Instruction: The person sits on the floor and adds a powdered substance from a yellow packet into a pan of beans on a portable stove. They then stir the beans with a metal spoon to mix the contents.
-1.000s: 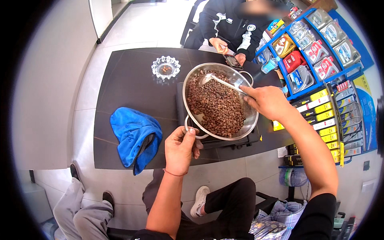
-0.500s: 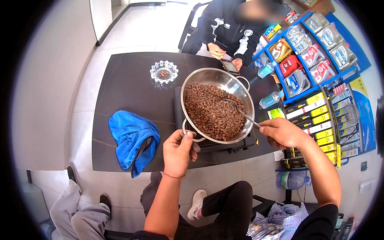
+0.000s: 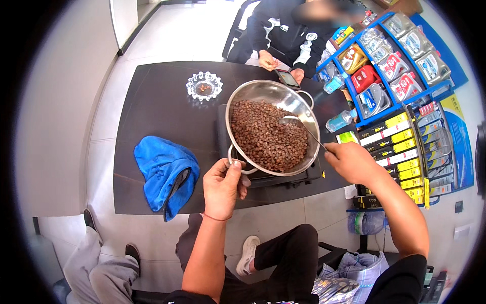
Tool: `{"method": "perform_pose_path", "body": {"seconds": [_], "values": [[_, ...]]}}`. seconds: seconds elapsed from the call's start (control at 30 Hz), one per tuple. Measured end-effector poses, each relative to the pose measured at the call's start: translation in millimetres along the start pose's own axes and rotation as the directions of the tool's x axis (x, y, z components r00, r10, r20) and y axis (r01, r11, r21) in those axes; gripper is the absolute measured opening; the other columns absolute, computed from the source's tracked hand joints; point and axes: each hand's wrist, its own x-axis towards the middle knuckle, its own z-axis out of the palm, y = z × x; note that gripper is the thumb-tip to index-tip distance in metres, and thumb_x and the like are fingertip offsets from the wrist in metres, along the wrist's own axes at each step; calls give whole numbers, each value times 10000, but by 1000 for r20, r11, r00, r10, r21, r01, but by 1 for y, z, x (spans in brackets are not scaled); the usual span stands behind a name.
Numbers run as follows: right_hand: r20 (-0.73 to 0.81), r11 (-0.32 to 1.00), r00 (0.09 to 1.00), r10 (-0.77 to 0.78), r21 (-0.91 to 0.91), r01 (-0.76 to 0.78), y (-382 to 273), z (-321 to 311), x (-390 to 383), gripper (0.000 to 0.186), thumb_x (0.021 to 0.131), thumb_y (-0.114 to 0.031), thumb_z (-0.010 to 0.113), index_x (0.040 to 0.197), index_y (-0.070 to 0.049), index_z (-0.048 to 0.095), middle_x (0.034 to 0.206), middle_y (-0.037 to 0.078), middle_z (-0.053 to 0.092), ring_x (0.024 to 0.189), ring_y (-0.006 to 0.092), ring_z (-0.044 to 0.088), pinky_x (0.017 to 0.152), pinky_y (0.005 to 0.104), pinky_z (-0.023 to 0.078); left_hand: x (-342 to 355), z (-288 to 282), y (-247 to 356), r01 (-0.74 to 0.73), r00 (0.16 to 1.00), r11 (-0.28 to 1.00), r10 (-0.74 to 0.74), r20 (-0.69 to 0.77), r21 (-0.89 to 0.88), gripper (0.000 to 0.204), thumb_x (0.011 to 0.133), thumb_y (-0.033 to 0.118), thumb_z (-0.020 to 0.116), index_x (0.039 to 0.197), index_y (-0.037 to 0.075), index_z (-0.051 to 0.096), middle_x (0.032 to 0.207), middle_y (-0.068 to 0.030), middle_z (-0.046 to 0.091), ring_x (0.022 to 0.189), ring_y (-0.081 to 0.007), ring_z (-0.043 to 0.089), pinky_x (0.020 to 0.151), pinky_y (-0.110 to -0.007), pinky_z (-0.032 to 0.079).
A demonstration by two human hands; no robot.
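A wide steel pan (image 3: 271, 90) with two loop handles holds a heap of brown roasted beans (image 3: 266, 136) that look like coffee beans. It sits tilted over a dark flat appliance, mostly hidden, near the table's front edge. My left hand (image 3: 221, 185) is closed on the pan's near-left loop handle, thumb on top. On the right, my right hand (image 3: 354, 162) grips the handle of a metal spoon (image 3: 313, 136). The spoon reaches over the pan's right rim, and its shiny bowl rests at the top of the beans.
A blue cloth (image 3: 167, 175) lies left on the dark table (image 3: 152, 104); a glass ashtray (image 3: 204, 86) stands behind. Across sits a person with a phone (image 3: 287, 78). Plastic bottles (image 3: 340, 121) stand at the right, beside a blue rack (image 3: 387, 109) of jugs. Another person's legs (image 3: 114, 271) show lower left.
The spoon's bowl has come up from among the beans and shows more. The beans lie more evenly spread. My left hand keeps its hold, and the whole view has shifted slightly.
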Motion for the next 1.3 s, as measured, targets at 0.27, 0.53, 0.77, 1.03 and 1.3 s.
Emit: {"method": "perform_pose_path", "body": {"seconds": [0.27,0.53,0.77,1.03,1.3], "values": [[191,996,981,27,74,-42,-33,-40,-53,369,975,-300,575,1234,-59,680,814,224,688,758,370,685,719,452,532,-3,-10,1,5,1000,1000,-5,-11,6,195,1023,194,601,978,8,641,665,-74,644,465,-98,532,429,-230,428],[-64,947,977,-204,-267,181,-25,20,-29,347,958,-296,598,1227,-85,660,677,162,669,647,373,674,594,490,532,-2,-4,0,-5,1000,999,6,-12,33,217,1003,210,610,961,1,646,658,-99,633,469,-138,551,422,-250,438],[-267,970,951,-154,-221,95,-11,41,25,366,961,-295,602,1255,-83,651,691,174,668,652,379,667,599,491,521,1,-6,3,16,1000,1000,-16,1,22,208,1022,198,603,950,6,637,663,-73,641,472,-97,533,437,-234,432],[-145,962,965,-218,-200,187,-43,31,12,393,943,-273,642,1296,-100,637,733,180,670,690,382,663,629,481,513,0,-10,4,19,1000,1000,-19,2,15,203,1017,195,604,950,8,645,663,-90,648,467,-120,548,431,-240,441],[11,935,971,-239,-266,234,-41,4,-42,398,911,-257,680,1287,-128,647,734,119,671,665,337,664,593,450,510,-1,-13,3,20,1000,999,-21,17,37,221,1018,210,605,964,1,652,666,-97,652,470,-131,558,426,-248,445]]}}
